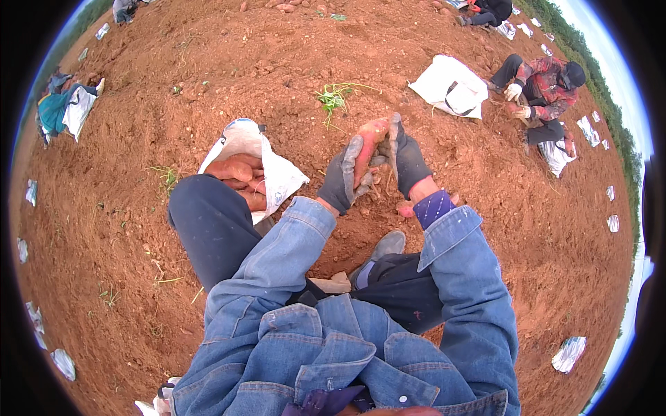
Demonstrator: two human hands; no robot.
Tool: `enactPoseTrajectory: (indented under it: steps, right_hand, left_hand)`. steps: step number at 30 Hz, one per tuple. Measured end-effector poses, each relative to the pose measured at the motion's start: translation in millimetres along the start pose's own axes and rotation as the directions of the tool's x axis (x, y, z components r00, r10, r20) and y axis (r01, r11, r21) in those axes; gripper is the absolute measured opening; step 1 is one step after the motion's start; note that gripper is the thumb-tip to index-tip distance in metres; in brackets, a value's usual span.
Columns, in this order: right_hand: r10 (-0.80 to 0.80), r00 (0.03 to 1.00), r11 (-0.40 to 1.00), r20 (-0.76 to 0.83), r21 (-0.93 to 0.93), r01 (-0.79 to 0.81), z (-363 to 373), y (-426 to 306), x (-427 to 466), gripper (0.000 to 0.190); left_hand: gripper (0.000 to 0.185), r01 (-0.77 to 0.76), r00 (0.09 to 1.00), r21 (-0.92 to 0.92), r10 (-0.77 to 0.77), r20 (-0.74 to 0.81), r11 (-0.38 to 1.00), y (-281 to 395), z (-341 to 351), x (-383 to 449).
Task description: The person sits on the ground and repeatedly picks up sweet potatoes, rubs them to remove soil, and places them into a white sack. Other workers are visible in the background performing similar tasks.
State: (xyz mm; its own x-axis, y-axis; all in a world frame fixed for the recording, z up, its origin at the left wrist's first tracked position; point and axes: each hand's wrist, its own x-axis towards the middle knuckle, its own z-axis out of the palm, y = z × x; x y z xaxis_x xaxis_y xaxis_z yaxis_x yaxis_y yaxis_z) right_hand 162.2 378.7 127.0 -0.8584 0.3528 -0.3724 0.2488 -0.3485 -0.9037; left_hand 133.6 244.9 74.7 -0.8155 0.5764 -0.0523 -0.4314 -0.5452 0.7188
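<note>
A long reddish sweet potato [370, 144] is held slanted in my left hand [341, 177], in a soiled dark grey work glove. My right hand [408, 156], gloved alike, is against the upper right side of that sweet potato with its fingers bent; whether it grips the root is hidden. Thin rootlets [384, 187] hang below the hands. Under my right wrist another pinkish sweet potato [405, 209] lies on the soil, partly covered. Left of my hands, by my bent knee, a white woven sack [283, 179] stands with its mouth wide, several sweet potatoes [234, 170] inside.
A white sack [450, 86] lies ahead to the right, near a seated person [546, 93] in white gloves. Another person [54, 114] is at far left. Green vines [333, 99] lie on the reddish soil [250, 67]. A wooden piece [333, 283] is between my legs.
</note>
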Motion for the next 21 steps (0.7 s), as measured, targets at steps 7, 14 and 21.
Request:
enactPoseTrajectory:
  steps: [7, 14, 21]
  right_hand:
    - [-0.427, 0.904, 0.512, -0.013, -0.828, 0.230, 19, 4, -17, 0.052]
    - [-0.432, 0.901, 0.641, -0.040, -0.716, 0.275, 1, 17, -11, 0.035]
    - [-0.145, 0.989, 0.984, 0.011, -0.099, 0.145, 3, 11, -14, 0.031]
  left_hand:
    - [0.064, 0.290, 0.937, -0.053, -0.295, -0.188, 0.955, 1, 11, -25]
    - [0.068, 0.469, 0.883, -0.371, -0.436, 0.174, 0.801, 10, -5, -8]
    - [0.070, 0.477, 0.878, -0.373, -0.412, 0.245, 0.796, 12, -13, -7]
